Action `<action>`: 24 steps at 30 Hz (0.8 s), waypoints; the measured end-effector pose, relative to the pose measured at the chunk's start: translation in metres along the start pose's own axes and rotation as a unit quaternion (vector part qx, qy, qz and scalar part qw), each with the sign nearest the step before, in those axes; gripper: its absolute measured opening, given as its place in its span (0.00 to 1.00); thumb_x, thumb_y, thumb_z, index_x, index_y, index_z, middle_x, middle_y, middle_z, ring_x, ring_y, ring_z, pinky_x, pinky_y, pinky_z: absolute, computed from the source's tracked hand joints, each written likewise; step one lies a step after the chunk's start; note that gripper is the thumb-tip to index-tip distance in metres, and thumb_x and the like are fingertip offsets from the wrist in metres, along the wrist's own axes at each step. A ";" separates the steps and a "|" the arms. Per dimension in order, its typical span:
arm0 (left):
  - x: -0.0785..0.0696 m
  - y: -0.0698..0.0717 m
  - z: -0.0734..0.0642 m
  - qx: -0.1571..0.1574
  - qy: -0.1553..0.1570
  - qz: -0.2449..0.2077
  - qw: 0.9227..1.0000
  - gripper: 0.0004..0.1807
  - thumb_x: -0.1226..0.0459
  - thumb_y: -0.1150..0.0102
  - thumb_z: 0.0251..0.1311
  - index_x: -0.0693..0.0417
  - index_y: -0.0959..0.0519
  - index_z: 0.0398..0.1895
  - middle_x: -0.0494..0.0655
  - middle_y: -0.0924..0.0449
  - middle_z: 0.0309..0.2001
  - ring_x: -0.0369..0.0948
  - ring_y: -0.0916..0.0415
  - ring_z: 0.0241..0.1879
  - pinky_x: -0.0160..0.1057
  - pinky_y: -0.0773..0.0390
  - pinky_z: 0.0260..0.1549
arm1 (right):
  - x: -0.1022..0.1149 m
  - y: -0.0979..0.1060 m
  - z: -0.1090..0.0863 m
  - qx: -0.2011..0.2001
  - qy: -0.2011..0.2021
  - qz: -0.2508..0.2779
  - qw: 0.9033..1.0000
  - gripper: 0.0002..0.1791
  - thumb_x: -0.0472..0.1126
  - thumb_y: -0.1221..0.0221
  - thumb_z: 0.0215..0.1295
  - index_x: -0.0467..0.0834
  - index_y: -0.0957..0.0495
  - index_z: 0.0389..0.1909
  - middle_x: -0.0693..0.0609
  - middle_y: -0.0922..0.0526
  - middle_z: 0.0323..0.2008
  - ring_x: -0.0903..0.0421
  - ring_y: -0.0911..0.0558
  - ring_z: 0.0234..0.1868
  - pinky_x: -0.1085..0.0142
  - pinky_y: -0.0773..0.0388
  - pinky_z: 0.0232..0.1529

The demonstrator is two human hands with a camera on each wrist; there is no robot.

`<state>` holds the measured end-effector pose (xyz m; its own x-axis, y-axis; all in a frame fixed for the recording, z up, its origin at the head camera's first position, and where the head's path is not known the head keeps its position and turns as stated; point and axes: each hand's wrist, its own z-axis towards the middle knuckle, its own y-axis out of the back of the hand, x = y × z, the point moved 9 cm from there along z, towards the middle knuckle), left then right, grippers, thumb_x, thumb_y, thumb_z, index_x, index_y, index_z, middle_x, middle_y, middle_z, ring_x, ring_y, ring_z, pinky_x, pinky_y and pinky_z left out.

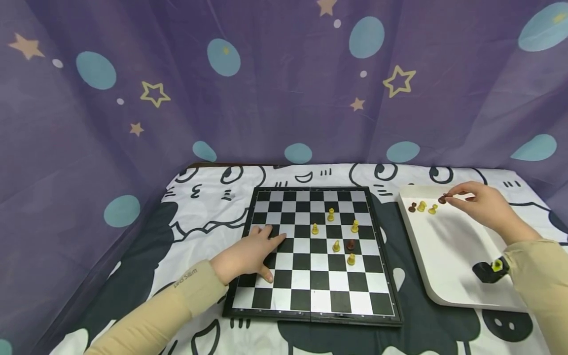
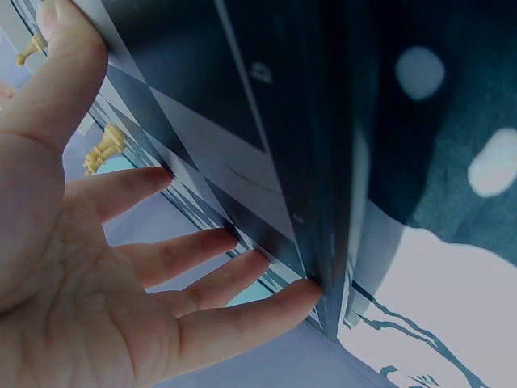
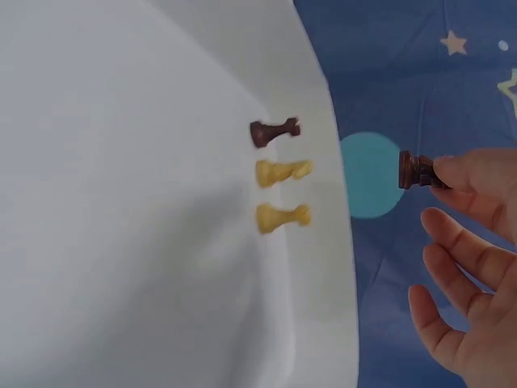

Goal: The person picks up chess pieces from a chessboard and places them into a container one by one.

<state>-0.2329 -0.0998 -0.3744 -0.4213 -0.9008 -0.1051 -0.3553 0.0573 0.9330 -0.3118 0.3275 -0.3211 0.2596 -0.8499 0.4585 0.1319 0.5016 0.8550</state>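
Between pinching fingers of right hand (image 1: pixel 485 207) sits dark-brown turned chess piece (image 3: pixel 414 170). Beneath spread fingers of left hand (image 1: pixel 247 252), square black-and-white chessboard (image 1: pixel 301 279); behind them, beige cuff (image 1: pixel 207 288) bears unclear lettering (image 1: pixel 185 277).

Legible on left sleeve (image 1: pixel 177 301) and chessboard border (image 2: pixel 299 121).
Reads, apparently, “Let's Slim” in small print (image 1: pixel 185 278) on the sleeve; on the border, shows one pale letter (image 2: pixel 261 73), probably “b”.

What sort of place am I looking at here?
Probably a small, curtained-off play or filming corner, perhaps indoors: a purple star-patterned curtain hangs behind, and a chessboard and white tray sit on a cartoon-print cloth.
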 end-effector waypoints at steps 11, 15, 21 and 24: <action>0.001 0.000 0.001 0.007 0.011 0.003 1.000 0.55 0.49 0.26 0.34 0.49 0.39 0.71 0.62 0.44 0.69 0.60 0.43 0.64 0.53 0.30 0.58 | -0.037 -0.014 0.001 0.040 -0.043 -0.021 0.998 0.15 0.43 0.42 0.64 0.34 0.20 0.40 0.29 0.22 0.46 0.30 0.25 0.46 0.46 0.31 0.41; 0.002 0.000 0.001 0.008 0.013 0.004 1.000 0.55 0.49 0.26 0.34 0.49 0.39 0.71 0.62 0.44 0.69 0.60 0.44 0.65 0.53 0.31 0.58 | -0.041 -0.020 0.004 0.038 -0.038 -0.018 0.998 0.14 0.42 0.43 0.64 0.33 0.20 0.40 0.29 0.22 0.46 0.30 0.26 0.47 0.44 0.32 0.43; -0.001 0.001 -0.001 0.002 0.005 -0.003 1.000 0.55 0.50 0.25 0.33 0.50 0.39 0.71 0.62 0.42 0.68 0.60 0.43 0.63 0.53 0.30 0.57 | -0.043 -0.028 0.008 0.041 -0.043 -0.017 0.998 0.13 0.41 0.42 0.63 0.33 0.20 0.39 0.29 0.22 0.45 0.30 0.26 0.46 0.43 0.32 0.44; -0.001 0.001 -0.002 -0.003 0.005 -0.001 1.000 0.55 0.50 0.25 0.32 0.50 0.38 0.70 0.62 0.42 0.67 0.59 0.42 0.63 0.53 0.29 0.57 | -0.040 -0.030 0.009 0.045 -0.038 -0.019 0.998 0.13 0.41 0.42 0.63 0.34 0.20 0.37 0.30 0.21 0.44 0.31 0.26 0.46 0.44 0.32 0.44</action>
<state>-0.2314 -0.0997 -0.3725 -0.4122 -0.9051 -0.1045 -0.3515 0.0521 0.9347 -0.3347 0.3450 -0.3632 0.1817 -0.8799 0.4390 0.0536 0.4546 0.8891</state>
